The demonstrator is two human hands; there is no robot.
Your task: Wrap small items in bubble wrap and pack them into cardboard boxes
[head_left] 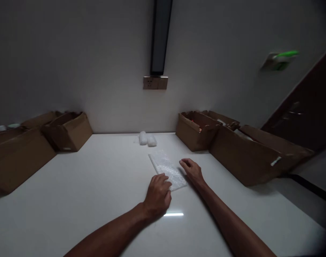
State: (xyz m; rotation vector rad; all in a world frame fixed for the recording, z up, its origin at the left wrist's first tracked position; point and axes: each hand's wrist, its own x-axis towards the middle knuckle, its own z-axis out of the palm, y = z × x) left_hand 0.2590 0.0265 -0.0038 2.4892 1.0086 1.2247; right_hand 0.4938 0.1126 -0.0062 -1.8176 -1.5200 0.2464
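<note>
A flat, clear piece of bubble wrap lies slantwise on the white table. My left hand rests over its near left edge, with the fingers bent and closed on the wrap; the fingertips partly hide what they grip. Just beyond the right edge is my right hand, raised slightly, its thumb and index finger brought together in a pinch. Whatever those fingertips may hold is too small to make out. Farther back, two small whitish wrapped rolls sit side by side near the wall.
Cardboard boxes line both sides: a left box, a larger one nearer me, and on the right a box and a long one. A wall socket is behind the white table.
</note>
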